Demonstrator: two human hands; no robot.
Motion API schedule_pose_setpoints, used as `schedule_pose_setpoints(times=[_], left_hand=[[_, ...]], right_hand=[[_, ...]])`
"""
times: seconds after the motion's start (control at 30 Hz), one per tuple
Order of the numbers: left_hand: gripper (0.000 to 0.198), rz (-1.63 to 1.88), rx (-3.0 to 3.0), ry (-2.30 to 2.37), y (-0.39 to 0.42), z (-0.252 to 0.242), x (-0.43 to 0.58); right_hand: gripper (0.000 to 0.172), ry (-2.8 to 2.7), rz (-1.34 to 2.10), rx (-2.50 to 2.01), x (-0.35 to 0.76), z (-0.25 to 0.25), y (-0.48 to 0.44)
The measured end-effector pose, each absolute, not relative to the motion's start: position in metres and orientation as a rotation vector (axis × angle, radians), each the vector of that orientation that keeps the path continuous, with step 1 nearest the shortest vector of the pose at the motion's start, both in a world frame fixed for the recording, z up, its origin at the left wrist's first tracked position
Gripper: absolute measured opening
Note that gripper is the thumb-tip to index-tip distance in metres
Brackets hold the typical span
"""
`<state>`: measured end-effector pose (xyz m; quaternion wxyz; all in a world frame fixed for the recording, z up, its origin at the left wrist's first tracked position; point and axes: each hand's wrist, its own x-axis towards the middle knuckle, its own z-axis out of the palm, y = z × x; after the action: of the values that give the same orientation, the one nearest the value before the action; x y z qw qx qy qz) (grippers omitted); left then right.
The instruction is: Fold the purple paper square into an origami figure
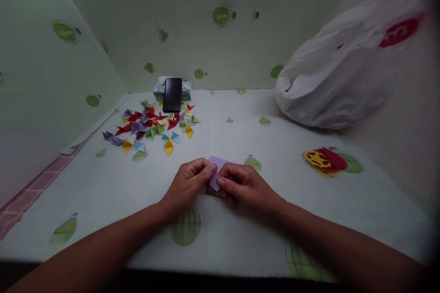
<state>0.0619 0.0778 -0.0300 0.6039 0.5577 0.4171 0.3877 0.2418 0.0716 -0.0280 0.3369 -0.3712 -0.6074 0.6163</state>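
A small piece of purple paper [216,161] is pinched between both hands at the middle of the table. My left hand [190,182] is closed on its left side, with the thumb lying on top. My right hand [245,187] grips the right side between thumb and curled fingers. Beneath the hands shows the edge of something dark and yellow, mostly hidden. Folded paper cranes [151,123] in several colours lie in a loose pile at the back left.
A black phone [172,95] leans against a tissue box [186,89] behind the cranes. At the right stands a full white plastic bag [319,82]. Red and yellow cut-out shapes [323,161] lie in front of it. Walls close the back and left.
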Motion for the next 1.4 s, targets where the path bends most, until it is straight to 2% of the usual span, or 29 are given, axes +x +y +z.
schedule_pose_setpoints(times=[0.13, 0.3, 0.57, 0.73, 1.13, 1.4], left_hand=[[0.019, 0.914, 1.238, 0.940, 0.0787, -0.0307, 0.0615], [0.023, 0.937, 1.312, 0.960, 0.0768, -0.0299, 0.0612], [0.020, 0.919, 1.285, 0.905, 0.0798, -0.0290, 0.0626], [0.019, 0.902, 1.303, 0.865, 0.0770, -0.0291, 0.0609], [0.025, 0.976, 1.336, 0.933, 0.0714, -0.0320, 0.0628], [0.023, 0.884, 1.333, 0.908, 0.0773, -0.0291, 0.0626]], right_hand=[[0.024, -1.583, 1.504, -1.010, 0.2413, -0.0297, 0.0712], [0.022, -1.560, 1.586, -0.957, 0.2398, -0.0303, 0.0687], [0.020, -1.622, 1.365, -0.979, 0.2421, -0.0259, 0.0682], [0.020, -1.760, 1.105, -0.931, 0.2439, -0.0250, 0.0680], [0.021, -1.618, 1.515, -0.873, 0.2397, -0.0267, 0.0676], [0.023, -1.650, 1.277, -0.967, 0.2457, -0.0300, 0.0728]])
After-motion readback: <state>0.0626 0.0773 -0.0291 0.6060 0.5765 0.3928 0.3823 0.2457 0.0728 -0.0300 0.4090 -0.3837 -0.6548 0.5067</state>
